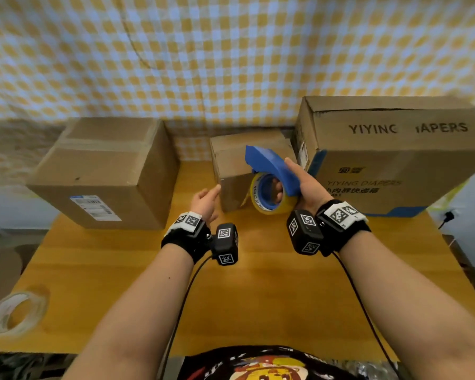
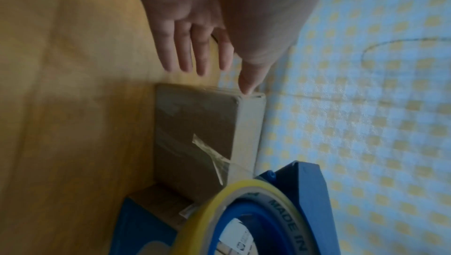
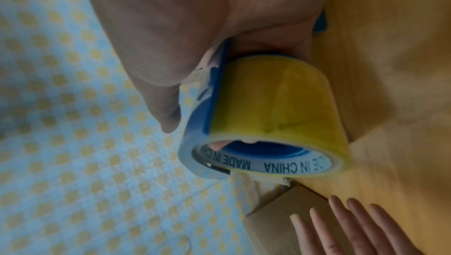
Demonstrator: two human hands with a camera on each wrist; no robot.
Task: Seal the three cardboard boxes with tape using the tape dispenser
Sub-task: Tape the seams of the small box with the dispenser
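Right hand (image 1: 303, 185) around tape dispenser (image 1: 272, 171); left hand (image 1: 206, 201) flat beside small box (image 1: 231, 165).

I see a blue tape dispenser (image 1: 274, 167) with a yellow tape roll (image 1: 269, 208), three brown boxes (image 1: 104, 171), and a yellow-and-white checked cloth (image 1: 231, 50).

Makeshift packing spot, wooden table (image 1: 258, 297), checked cloth backdrop (image 1: 231, 50) (wrinkled), cardboard boxes (image 1: 104, 171), spare tape roll (image 1: 0, 316)
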